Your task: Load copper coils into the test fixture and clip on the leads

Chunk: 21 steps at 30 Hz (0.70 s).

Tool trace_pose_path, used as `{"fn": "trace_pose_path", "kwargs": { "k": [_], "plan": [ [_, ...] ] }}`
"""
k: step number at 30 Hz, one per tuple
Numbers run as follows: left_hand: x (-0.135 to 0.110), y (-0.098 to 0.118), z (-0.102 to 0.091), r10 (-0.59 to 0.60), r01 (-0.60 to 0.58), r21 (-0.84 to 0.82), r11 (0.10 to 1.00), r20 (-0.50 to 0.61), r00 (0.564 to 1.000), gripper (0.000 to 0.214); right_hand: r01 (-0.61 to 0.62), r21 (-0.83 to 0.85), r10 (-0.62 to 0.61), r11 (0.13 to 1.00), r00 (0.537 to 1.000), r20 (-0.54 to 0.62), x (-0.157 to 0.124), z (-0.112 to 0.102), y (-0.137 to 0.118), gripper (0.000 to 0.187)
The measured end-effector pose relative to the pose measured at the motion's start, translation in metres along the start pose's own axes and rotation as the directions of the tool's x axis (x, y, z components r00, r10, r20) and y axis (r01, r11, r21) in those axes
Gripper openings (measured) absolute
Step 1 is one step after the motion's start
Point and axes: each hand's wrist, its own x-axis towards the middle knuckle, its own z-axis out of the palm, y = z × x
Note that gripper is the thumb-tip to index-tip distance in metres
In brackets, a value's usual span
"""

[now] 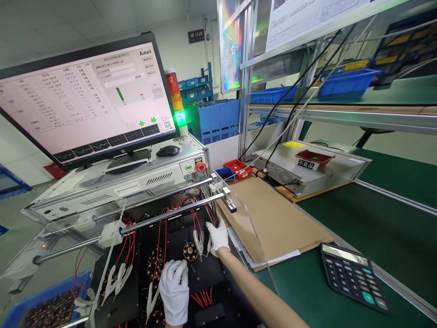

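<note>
Both my hands wear white gloves and work inside a black test fixture point(201, 278) under raised metal rails point(170, 212). My left hand point(175, 289) lies knuckles up with fingers curled down over a small copper-wound coil part near the fixture's front. My right hand point(217, 237) reaches further in and pinches a white clip point(199, 239) on a red wire, beside a round coil part point(190, 251). More white clips point(118, 278) hang on red leads at the left.
A monitor point(85, 98) showing test data stands on a grey instrument box point(143, 180) with a mouse and a red stop button. A blue bin of coils point(48, 310) sits bottom left. Cardboard sheet point(273, 218), calculator point(353, 275), red tray point(314, 158) lie right.
</note>
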Motion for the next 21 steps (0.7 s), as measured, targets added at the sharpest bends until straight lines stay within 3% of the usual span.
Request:
{"fn": "trace_pose_path", "kwargs": {
  "k": [2,3,5,7,8,11,12,14,16,18,21],
  "plan": [
    [-0.012,-0.01,-0.004,-0.152,0.145,0.105,0.984,0.068,0.986,0.034,0.076,-0.14,-0.075,0.987,0.997,0.01,-0.004,-0.006,-0.002,0.064],
    [-0.019,-0.015,-0.006,-0.271,0.249,0.19,0.95,0.1,0.958,0.041,0.118,-0.202,-0.119,0.972,0.993,0.01,-0.008,-0.009,-0.005,0.064],
    [-0.03,-0.024,-0.008,-0.498,0.42,0.356,0.835,0.161,0.852,0.051,0.22,-0.274,-0.214,0.936,0.975,0.05,-0.02,-0.013,-0.015,0.06],
    [-0.039,-0.032,-0.008,-0.59,0.465,0.411,0.784,0.259,0.765,0.043,0.388,-0.292,-0.325,0.874,0.914,0.242,-0.035,-0.017,-0.027,0.045],
    [-0.041,-0.036,-0.009,-0.595,0.47,0.393,0.791,0.312,0.741,0.037,0.502,-0.285,-0.379,0.816,0.838,0.393,-0.043,-0.019,-0.033,0.037],
    [-0.038,-0.039,-0.012,-0.588,0.545,0.231,0.806,0.417,0.693,0.018,0.821,-0.237,-0.416,0.519,0.485,0.77,-0.06,-0.022,-0.043,0.03],
    [-0.033,-0.038,-0.013,-0.605,0.607,0.155,0.779,0.44,0.664,0.012,0.883,-0.224,-0.4,0.412,0.396,0.827,-0.063,-0.022,-0.043,0.027],
    [-0.02,-0.033,-0.017,-0.634,0.732,-0.028,0.681,0.478,0.608,0.011,0.948,-0.207,-0.369,0.241,0.287,0.884,-0.066,-0.021,-0.038,0.018],
    [-0.002,-0.024,-0.02,-0.666,0.829,-0.252,0.499,0.501,0.553,0.031,0.976,-0.17,-0.35,0.136,0.208,0.913,-0.065,-0.018,-0.029,0.013],
    [0.017,-0.015,-0.022,-0.708,0.857,-0.471,0.208,0.533,0.464,0.058,0.986,-0.137,-0.342,0.093,0.161,0.926,-0.063,-0.015,-0.022,0.015],
    [0.042,-0.006,-0.019,-0.734,0.717,-0.646,-0.26,0.615,0.288,0.067,0.989,-0.123,-0.35,0.086,0.146,0.925,-0.062,-0.011,-0.014,0.017]
  ]
}}
